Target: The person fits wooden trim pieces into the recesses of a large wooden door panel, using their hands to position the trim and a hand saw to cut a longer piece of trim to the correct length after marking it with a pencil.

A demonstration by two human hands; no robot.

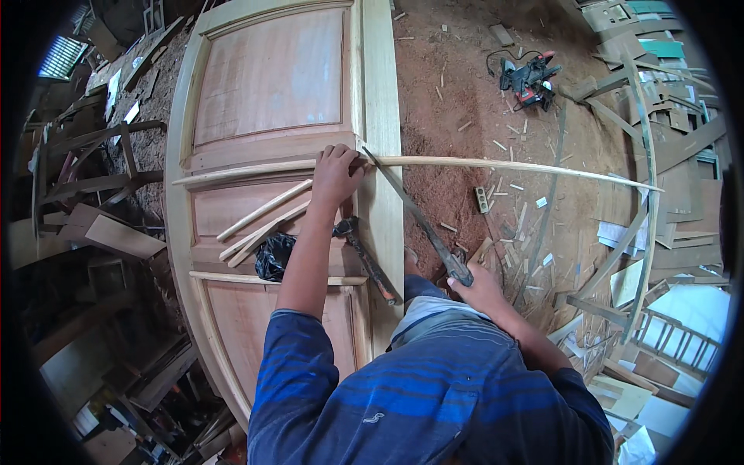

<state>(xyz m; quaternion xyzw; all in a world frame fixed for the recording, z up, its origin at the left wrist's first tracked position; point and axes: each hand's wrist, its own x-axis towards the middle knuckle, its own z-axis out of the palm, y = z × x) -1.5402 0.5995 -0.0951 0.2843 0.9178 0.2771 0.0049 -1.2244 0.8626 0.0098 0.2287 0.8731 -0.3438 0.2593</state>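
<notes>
A long thin wooden strip (496,163) lies across the panelled wooden door (384,93) and juts out past its right edge. My left hand (337,172) is closed over the strip, pinning it down on the door. In my right hand (482,291) is the handle of a handsaw (418,215), its dark blade slanting up and left. The blade's tip reaches the strip just right of my left hand. Below that hand lie a hammer (366,258), a black plastic bag (274,256) and several short wooden strips (263,209).
A power tool (529,80) with a cord sits on the dirt floor at the far right. Nearer is a socket strip (481,200) among scattered wood offcuts. Wooden frames and boards (670,155) stand along the right; a stack of timber (101,186) lines the left.
</notes>
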